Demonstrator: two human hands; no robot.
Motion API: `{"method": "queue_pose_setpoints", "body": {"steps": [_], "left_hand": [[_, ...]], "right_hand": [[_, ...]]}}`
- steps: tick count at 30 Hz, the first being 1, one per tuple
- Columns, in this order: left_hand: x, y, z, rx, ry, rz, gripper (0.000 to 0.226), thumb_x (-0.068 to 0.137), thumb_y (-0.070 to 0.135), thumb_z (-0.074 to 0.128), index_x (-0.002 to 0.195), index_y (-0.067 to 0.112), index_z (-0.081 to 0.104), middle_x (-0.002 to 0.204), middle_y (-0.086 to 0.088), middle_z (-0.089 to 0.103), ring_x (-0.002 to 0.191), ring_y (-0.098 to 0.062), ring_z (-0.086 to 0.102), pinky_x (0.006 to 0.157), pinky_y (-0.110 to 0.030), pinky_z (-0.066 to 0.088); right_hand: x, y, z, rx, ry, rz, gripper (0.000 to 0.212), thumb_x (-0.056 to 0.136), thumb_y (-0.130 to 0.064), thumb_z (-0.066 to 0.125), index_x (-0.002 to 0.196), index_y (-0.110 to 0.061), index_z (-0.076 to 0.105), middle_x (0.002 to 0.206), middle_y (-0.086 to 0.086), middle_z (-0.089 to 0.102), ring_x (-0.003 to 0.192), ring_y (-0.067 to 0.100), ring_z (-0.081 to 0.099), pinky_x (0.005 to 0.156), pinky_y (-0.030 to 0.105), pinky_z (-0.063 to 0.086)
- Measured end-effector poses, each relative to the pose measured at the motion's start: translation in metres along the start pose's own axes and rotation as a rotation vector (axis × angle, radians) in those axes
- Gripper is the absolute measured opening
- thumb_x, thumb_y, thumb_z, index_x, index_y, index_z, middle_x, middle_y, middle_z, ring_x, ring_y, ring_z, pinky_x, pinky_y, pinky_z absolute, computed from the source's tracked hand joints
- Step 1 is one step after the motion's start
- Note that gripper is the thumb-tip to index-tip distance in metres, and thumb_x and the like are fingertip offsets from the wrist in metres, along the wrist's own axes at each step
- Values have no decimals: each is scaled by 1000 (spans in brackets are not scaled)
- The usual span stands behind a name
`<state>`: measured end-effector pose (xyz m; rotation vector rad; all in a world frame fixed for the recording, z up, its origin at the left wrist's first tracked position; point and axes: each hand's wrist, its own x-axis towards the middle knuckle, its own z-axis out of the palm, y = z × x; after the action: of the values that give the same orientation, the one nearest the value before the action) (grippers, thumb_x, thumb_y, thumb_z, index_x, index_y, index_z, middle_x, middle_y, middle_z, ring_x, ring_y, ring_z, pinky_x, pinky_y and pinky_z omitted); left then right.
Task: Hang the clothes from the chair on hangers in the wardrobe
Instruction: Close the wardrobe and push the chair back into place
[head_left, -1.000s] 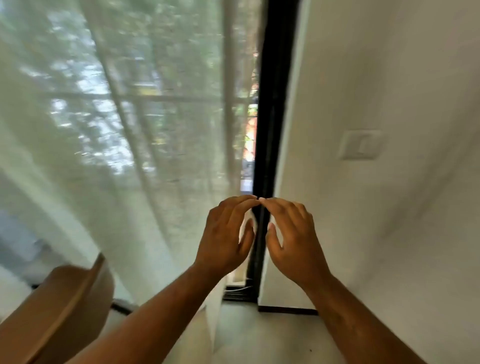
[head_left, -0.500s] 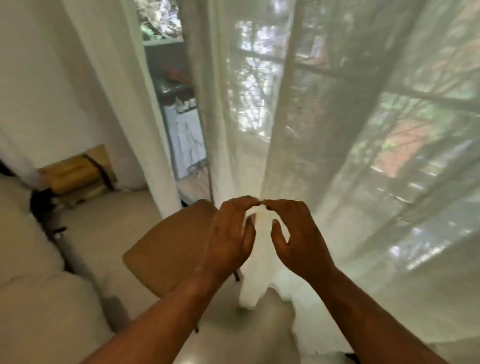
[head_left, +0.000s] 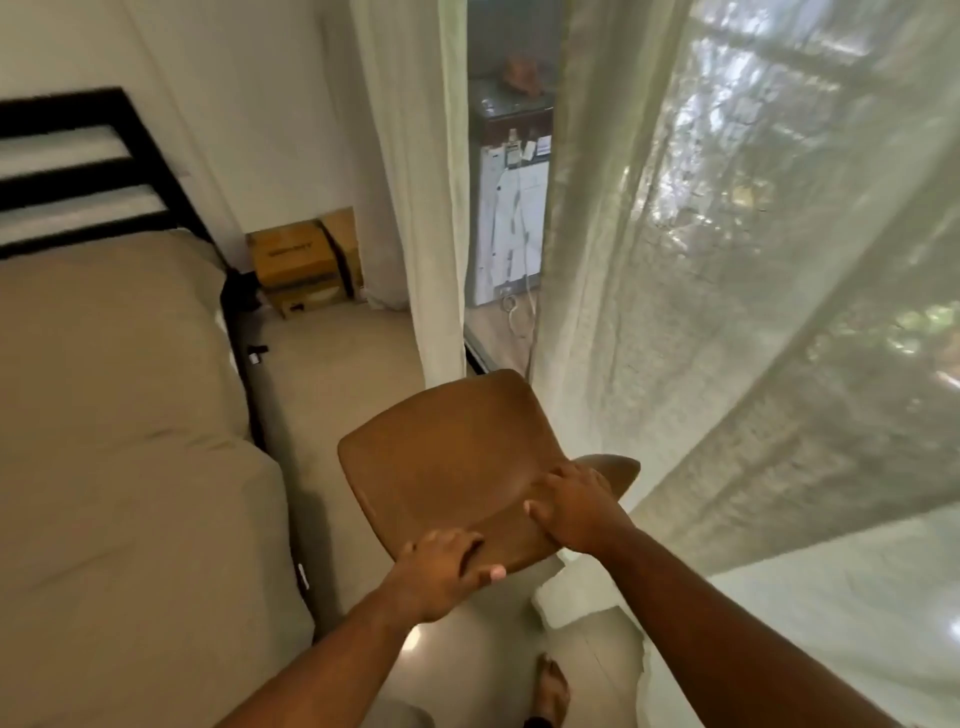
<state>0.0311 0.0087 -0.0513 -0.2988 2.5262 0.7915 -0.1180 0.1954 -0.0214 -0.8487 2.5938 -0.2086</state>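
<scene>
– Fingers (head_left: 460, 545) of the left hand (head_left: 441, 569): state?

– Curled over the near edge of the brown chair (head_left: 447, 457), with the thumb tip showing under that edge. The right hand (head_left: 571, 506) grips the same edge further right, fingers wrapped over the top and thumb pressed flat on the chair's face. Both hands hold the chair.

– Position of the chair?

– In the lane between the bed (head_left: 119, 415) on its left and the sheer curtain (head_left: 727, 312) on its right, over the pale floor (head_left: 337, 374). Its legs are hidden. The curtain's hem lies on the floor just beside the chair's right edge. Whether the cloth touches the chair cannot be told.

– Room to move?

– Left of the chair, a strip of floor separates it from the bed's side. Beyond the chair the floor runs open to the wall, where cardboard boxes (head_left: 298, 260) stand well apart from it. A second curtain panel (head_left: 415, 182) hangs beyond the chair, and a white appliance (head_left: 511, 223) shows through the gap between the two panels. A black headboard (head_left: 130, 156) stands far left of the chair. A foot (head_left: 553, 691) is on the floor on the chair's near side.

– Writing?

– Dark print on the top box and small stickers on the appliance, all too blurred to read.
</scene>
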Motion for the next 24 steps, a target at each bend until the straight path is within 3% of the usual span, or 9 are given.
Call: {"method": "queue_pose_setpoints", "body": {"steps": [2, 4, 8, 13, 16, 19, 20, 22, 24], "left_hand": [[7, -1, 11, -41, 6, -39, 95, 72, 100, 27, 147, 42, 39, 145, 17, 50, 131, -11, 48, 111, -42, 36], [13, -1, 13, -19, 18, -61, 96, 72, 100, 28, 149, 43, 37, 150, 21, 44, 136, -8, 41, 113, -39, 32], [16, 0, 11, 1, -1, -57, 96, 71, 98, 40, 150, 44, 34, 153, 22, 39, 139, -4, 36, 115, -32, 29], [18, -2, 21, -3, 7, -65, 97, 72, 94, 41, 153, 40, 33, 157, 17, 37, 144, -6, 33, 121, -30, 22], [15, 0, 26, 66, -3, -108, 85, 81, 76, 40, 155, 35, 30, 160, 13, 36, 148, -10, 30, 124, -36, 21], [12, 4, 28, 165, 26, -101, 71, 95, 58, 45, 156, 24, 31, 159, 3, 39, 147, -17, 34, 123, -37, 21], [11, 3, 29, 169, 35, -113, 69, 97, 56, 46, 155, 23, 32, 157, 2, 41, 146, -18, 36, 122, -37, 21], [6, -3, 28, 165, 69, -127, 65, 94, 56, 47, 150, 23, 44, 149, 3, 52, 138, -17, 47, 119, -37, 28], [1, -17, 26, 200, 152, -107, 60, 83, 62, 45, 127, 28, 67, 121, 10, 71, 111, -9, 67, 102, -34, 50]], "right_hand": [[11, 27, 11, -63, -119, -5, 51, 96, -62, 33, 120, -32, 67, 134, -6, 61, 130, 21, 50, 118, 48, 23], [19, 45, 19, -141, -30, -47, 58, 95, -63, 24, 110, -34, 72, 118, -11, 70, 117, 15, 58, 114, 43, 28], [26, 50, 29, -217, 200, -156, 53, 96, -49, 28, 82, -30, 75, 84, -10, 74, 83, 13, 64, 86, 37, 42], [28, 53, 32, -275, 201, -192, 45, 95, -43, 36, 76, -29, 74, 78, -9, 71, 78, 16, 62, 80, 38, 42], [27, 53, 30, -237, 180, -194, 49, 95, -46, 29, 84, -31, 75, 86, -11, 73, 84, 13, 62, 85, 37, 42], [28, 51, 33, -207, 192, -132, 45, 94, -49, 32, 106, -35, 72, 115, -11, 71, 110, 14, 60, 109, 46, 32], [27, 51, 35, -176, 227, -94, 42, 93, -49, 39, 121, -34, 67, 133, -5, 64, 125, 20, 55, 118, 52, 21], [21, 45, 39, -70, 304, 13, 67, 90, -49, 49, 152, -25, 39, 163, 8, 31, 149, 31, 28, 123, 53, -4], [11, 36, 40, 120, 390, 137, 82, 91, -48, 50, 160, -20, 17, 169, 9, 4, 155, 32, 10, 123, 46, -6]]}}
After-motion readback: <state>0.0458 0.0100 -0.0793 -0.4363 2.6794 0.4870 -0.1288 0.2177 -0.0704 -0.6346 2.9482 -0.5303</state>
